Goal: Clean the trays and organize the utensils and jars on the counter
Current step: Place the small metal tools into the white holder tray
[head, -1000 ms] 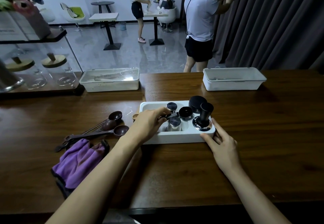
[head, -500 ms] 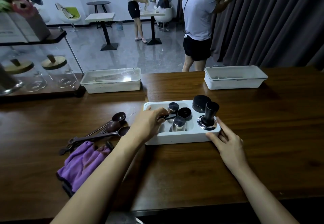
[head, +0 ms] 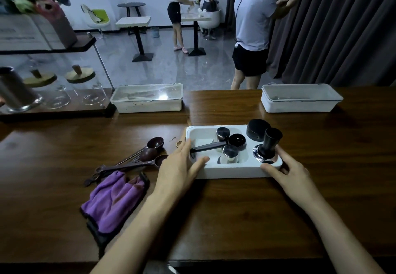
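- A person's two bare hands frame a white tray [head: 233, 172] on a dark wooden counter [head: 321, 188], seen from a head-worn camera.
- The tray, a shallow rectangular plastic box with rounded corners and moulded compartments, sits near the middle of the counter, long side toward the person.
- The left hand [head: 180, 168] rests against the tray's left end with its fingers straight and spread, the thumb lying over the near rim; it grips nothing.
- The right hand [head: 293, 173] holds the tray's near right corner, thumb along the front wall and fingers bent round the end.
- Inside the tray stand two small jars with shiny metal lids [head: 229, 152], a dark scoop [head: 236, 140] whose handle points left, a round black container [head: 257, 129] and, in the right compartment, an upright black tamper [head: 271, 143] on a polished base.
- Brown measuring spoons [head: 147, 153] lie fanned on the counter just left of the tray, beside a crumpled purple cloth [head: 115, 198].
- Two more white trays sit at the counter's far edge, one at left [head: 147, 107] and one at right [head: 300, 106].
- Glass jars with wooden lids [head: 85, 87] stand on a low shelf at far left.
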A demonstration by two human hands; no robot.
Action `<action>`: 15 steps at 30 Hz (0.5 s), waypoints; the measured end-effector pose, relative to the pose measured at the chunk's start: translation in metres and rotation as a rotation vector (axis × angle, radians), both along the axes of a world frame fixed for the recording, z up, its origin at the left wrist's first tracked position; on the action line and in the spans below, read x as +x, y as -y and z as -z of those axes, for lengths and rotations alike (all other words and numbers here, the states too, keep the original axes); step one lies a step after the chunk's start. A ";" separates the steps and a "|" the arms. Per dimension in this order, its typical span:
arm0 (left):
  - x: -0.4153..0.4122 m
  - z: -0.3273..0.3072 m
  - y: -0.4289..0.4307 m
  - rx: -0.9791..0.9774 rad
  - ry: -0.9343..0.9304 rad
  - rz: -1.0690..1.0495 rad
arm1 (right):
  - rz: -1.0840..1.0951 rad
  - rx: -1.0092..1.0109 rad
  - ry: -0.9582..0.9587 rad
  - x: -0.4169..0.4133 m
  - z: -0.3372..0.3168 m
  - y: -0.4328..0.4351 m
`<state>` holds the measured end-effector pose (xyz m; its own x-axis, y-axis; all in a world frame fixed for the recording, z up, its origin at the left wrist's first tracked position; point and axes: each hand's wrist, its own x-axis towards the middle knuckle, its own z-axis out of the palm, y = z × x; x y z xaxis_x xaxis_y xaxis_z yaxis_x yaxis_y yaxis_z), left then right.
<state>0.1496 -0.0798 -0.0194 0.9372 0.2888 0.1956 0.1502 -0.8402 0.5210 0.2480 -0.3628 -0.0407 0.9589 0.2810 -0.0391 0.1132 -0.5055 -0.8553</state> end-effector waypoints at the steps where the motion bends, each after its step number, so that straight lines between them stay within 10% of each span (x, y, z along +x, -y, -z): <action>1: -0.001 -0.001 0.002 -0.011 -0.014 -0.037 | -0.012 -0.013 0.003 0.004 0.000 0.002; 15: 0.022 -0.007 0.030 -0.259 0.033 -0.254 | -0.109 0.065 0.015 0.059 -0.015 0.009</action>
